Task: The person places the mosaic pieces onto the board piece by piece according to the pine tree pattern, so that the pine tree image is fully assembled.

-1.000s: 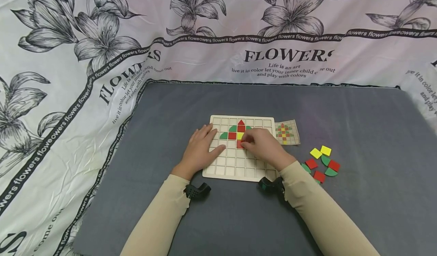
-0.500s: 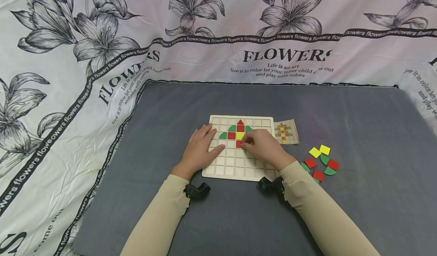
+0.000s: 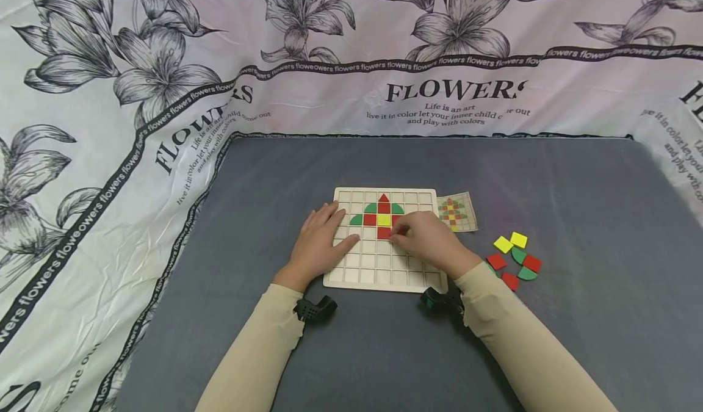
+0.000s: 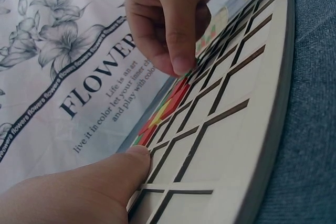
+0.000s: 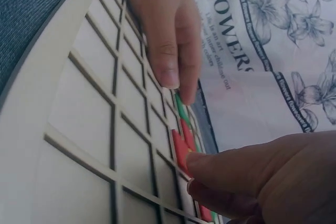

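Observation:
A pale wooden grid board (image 3: 369,276) lies on the table with colored tiles in several upper cells. My left hand (image 3: 317,246) rests flat on its left side, fingers extended and thumb pointing inward. Over the middle, my right hand (image 3: 428,241) has curled fingers, with thumb and fingertips close together at the right edge of a red square tile (image 3: 384,233). That tile lies in the cell below a yellow square tile (image 3: 384,220). In the right wrist view the thumb (image 5: 202,162) meets the red tile (image 5: 180,148); whether the fingertips still pinch it is unclear.
A small paper pattern card (image 3: 467,220) lies against the board's right edge. Farther right are loose tiles, including a yellow square (image 3: 519,239), a red square (image 3: 531,263) and a green quarter-round (image 3: 527,274). A black wrist camera (image 3: 315,309) sits at the left cuff.
The fingertips of my right hand have shifted slightly right across the red tile, uncovering more of it and the yellow tile. My left hand stays in place on the board.

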Available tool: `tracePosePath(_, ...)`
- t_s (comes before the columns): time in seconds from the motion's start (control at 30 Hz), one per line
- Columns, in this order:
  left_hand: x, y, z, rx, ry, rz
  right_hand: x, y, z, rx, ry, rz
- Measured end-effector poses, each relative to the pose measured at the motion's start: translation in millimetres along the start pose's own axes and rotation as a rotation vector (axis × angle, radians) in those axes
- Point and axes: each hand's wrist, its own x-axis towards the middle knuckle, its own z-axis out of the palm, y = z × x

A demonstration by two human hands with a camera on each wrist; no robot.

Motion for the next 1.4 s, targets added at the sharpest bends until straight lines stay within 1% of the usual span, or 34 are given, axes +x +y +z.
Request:
tracePosePath(0.2, -0.3, 1.3, -0.3, -0.006, 0.0, -0.003, -8.4, 2, -8, -0.014, 0.007, 0.005)
tracePosePath(0.4, -1.6, 1.4, -2.1, -0.003, 0.0, -0.007, -14.3, 5, -12, -0.013, -0.029, 0.038)
tracePosePath(0.7, -2.1, 2.0, -2.9, -0.014, -0.006, -0.003, -34.7, 14, -26, -0.053, -0.06, 0.078)
tracePosePath(0.83, -1.6, 1.3, -2.6, -0.008, -0.011, -0.008, -43.3, 20, -33, -0.055, -0.053, 0.081)
tracePosePath(1.0, -0.9, 1.4, -2.0, -0.004, -0.015, -0.006, -55.1, 29, -43, -0.061, -0.024, 0.097)
tracePosePath(1.23, -1.1, 0.5, -1.6, -0.009, -0.003, -0.008, -68.8, 41, -55, -0.045, -0.045, 0.104)
tracePosePath(1.4, -1.1, 1.1, -1.7, -0.011, -0.003, -0.009, -78.9, 52, -56, -0.07, -0.042, 0.117)
